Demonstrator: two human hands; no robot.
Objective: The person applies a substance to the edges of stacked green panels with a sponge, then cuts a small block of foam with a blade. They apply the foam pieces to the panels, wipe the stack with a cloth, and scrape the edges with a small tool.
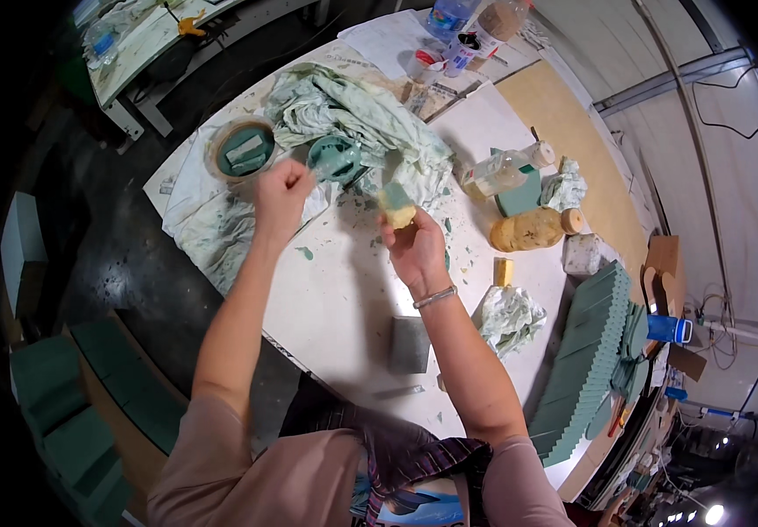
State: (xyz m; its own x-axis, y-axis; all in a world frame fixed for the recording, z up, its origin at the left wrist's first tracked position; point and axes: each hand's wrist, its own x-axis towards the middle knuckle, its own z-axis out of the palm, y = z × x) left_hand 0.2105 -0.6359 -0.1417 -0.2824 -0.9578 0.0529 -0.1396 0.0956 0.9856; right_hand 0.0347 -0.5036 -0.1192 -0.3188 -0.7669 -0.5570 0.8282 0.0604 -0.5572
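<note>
My right hand [416, 250] grips a small yellow sponge [397, 212], whose upper part is coated with green, above the white tabletop [326, 303]. Closed in a pinch, my left hand [282, 200] hovers between a round bowl [215, 160] and a green-smeared tub [349, 176]. Whatever its fingers hold, if anything, cannot be made out. Something clear and shiny shows over the tub, beside that hand. Inside the bowl, pale blocks [245, 151] lie in green material. Below my right wrist sits a grey rectangular block [409, 344].
Stained cloth [344, 98] lies across the far side. To the right are a clear bottle [493, 176], an amber bottle [526, 231], another yellow sponge [504, 271], crumpled paper [511, 314] and stacked green scalloped pieces [577, 360]. Green crumbs dot the table.
</note>
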